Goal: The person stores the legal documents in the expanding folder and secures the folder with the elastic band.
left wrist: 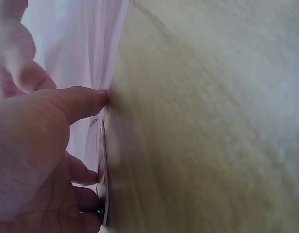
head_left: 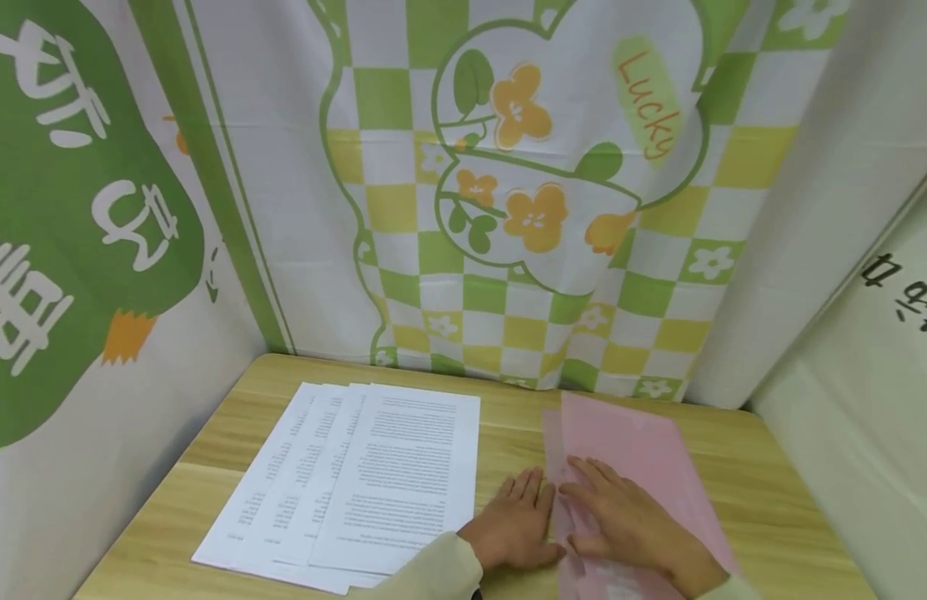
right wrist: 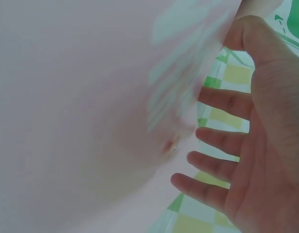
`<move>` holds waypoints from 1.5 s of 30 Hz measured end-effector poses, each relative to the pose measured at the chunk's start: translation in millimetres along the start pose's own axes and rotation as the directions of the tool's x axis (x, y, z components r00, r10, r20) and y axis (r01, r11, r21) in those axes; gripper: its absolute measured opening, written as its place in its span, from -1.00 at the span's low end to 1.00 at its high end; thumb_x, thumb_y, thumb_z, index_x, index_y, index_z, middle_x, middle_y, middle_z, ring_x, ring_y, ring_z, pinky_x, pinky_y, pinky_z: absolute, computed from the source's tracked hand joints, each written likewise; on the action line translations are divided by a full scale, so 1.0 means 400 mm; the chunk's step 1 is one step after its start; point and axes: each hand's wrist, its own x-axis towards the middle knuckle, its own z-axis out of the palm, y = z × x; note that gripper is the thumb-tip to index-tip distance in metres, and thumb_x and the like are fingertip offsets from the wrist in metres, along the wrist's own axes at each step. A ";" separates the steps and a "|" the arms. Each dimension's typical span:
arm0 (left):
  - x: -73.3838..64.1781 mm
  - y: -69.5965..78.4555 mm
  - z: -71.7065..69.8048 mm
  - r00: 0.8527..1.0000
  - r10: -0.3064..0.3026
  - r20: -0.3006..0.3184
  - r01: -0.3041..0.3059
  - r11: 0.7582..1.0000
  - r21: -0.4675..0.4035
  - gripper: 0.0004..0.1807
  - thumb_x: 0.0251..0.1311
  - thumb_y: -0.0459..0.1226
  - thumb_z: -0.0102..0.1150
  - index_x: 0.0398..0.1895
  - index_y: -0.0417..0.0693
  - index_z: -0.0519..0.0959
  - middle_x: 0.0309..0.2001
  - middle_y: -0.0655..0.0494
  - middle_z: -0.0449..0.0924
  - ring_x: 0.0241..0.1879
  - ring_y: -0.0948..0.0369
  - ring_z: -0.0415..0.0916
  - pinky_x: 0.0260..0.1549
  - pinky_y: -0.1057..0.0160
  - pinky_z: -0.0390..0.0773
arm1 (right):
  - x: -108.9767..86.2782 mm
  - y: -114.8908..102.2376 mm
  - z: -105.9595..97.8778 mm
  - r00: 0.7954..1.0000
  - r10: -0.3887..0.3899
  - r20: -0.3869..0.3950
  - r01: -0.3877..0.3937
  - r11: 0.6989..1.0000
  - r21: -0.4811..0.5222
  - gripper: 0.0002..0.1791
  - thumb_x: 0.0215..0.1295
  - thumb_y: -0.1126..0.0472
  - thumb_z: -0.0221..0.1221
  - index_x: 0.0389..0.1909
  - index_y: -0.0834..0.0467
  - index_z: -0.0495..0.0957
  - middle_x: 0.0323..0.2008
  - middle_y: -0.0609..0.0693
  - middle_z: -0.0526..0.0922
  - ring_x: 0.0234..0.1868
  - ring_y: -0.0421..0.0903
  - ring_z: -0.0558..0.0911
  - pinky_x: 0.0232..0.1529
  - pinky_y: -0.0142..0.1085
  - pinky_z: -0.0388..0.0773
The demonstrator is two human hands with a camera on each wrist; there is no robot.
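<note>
A translucent pink plastic folder (head_left: 628,429) lies at the right of the table, its layers slightly offset along the left side. My left hand (head_left: 514,518) rests with extended fingers against that left edge. In the left wrist view, the fingertips of the left hand (left wrist: 38,145) touch the edge of the folder (left wrist: 74,43) where it meets the wood. My right hand (head_left: 632,521) lies over the folder's left part, fingers extended. In the right wrist view the fingers of the right hand (right wrist: 271,126) are straight and spread along the pink sheet (right wrist: 86,107), and a small snap-like spot shows on it.
Several printed sheets (head_left: 403,483) lie fanned and overlapping on the left half of the wooden table (head_left: 231,425). A patterned green and white curtain (head_left: 523,308) hangs behind the table, with printed cloth at both sides.
</note>
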 end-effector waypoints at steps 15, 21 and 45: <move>0.008 -0.012 0.004 0.998 0.013 -0.063 -0.010 0.999 0.048 -0.07 0.34 0.33 0.07 0.58 -0.03 0.23 0.55 -0.07 0.18 0.53 0.09 0.08 0.40 0.09 0.22 | 0.018 -0.006 -0.046 0.998 0.027 0.063 -0.033 0.994 0.099 -0.62 0.15 0.15 0.37 0.04 0.04 0.69 0.32 0.24 0.48 0.18 0.22 0.56 -0.06 0.16 0.60; 0.006 -0.012 -0.009 0.998 0.016 -0.059 -0.012 0.998 0.058 -0.08 0.34 0.31 0.10 0.58 -0.02 0.25 0.56 -0.02 0.18 0.52 0.10 0.10 0.39 0.11 0.23 | 0.018 -0.009 -0.054 0.999 0.045 -0.025 -0.044 0.999 0.028 -0.69 0.11 0.05 0.46 -0.14 -0.07 0.62 0.23 0.13 0.53 0.01 0.13 0.61 -0.31 -0.02 0.62; -0.003 -0.058 -0.014 0.998 0.035 -0.050 -0.039 0.996 -0.077 -0.08 0.28 0.21 0.26 0.57 -0.07 0.27 0.55 0.08 0.21 0.51 0.12 0.13 0.42 0.07 0.20 | 0.023 -0.041 -0.132 0.881 0.473 -0.021 -0.467 0.874 0.134 -0.56 0.22 0.13 0.27 -0.78 -0.04 0.32 -0.75 -0.25 0.28 -0.70 -0.25 0.28 -0.63 -0.30 0.26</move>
